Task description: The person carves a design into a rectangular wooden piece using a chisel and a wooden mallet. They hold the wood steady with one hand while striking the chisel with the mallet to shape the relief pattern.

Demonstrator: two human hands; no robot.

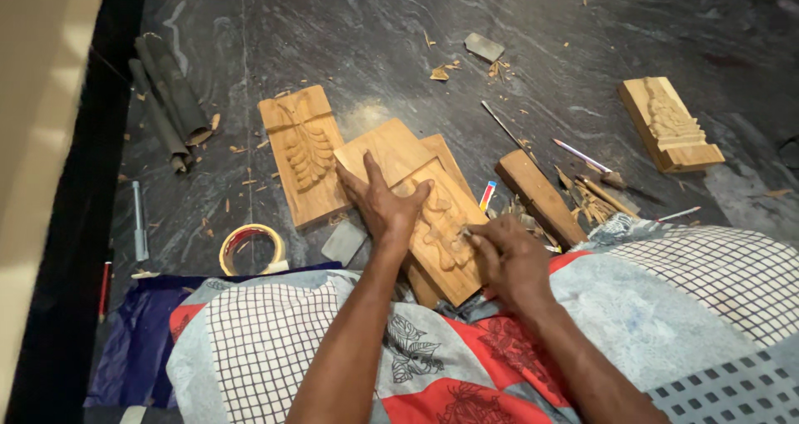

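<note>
Lying at the far left on the dark stone floor [349,41] are rolled dark sheets [166,99], a grey pen-like tool [139,220] and, nearer the lap, a ring of yellowish tape [251,249]. Next comes a wooden panel with a leaf-like relief [304,153], flat on the floor and just beside the carved wooden board [433,224] that rests tilted against the person's lap. The left hand [379,203] lies flat on this board, fingers spread and released, pressing it steady. The right hand [508,253] is clenched around a small carving tool [464,233] whose tip touches the relief; the step in hand looks like fine cutting of the figure, and the next stroke would call for a firm hold and short, controlled pressure. Further right lie a plain wooden block [541,195], thin chisels [583,156] among shavings, and a second carved block [670,124]. No package or label shows clearly.
</note>
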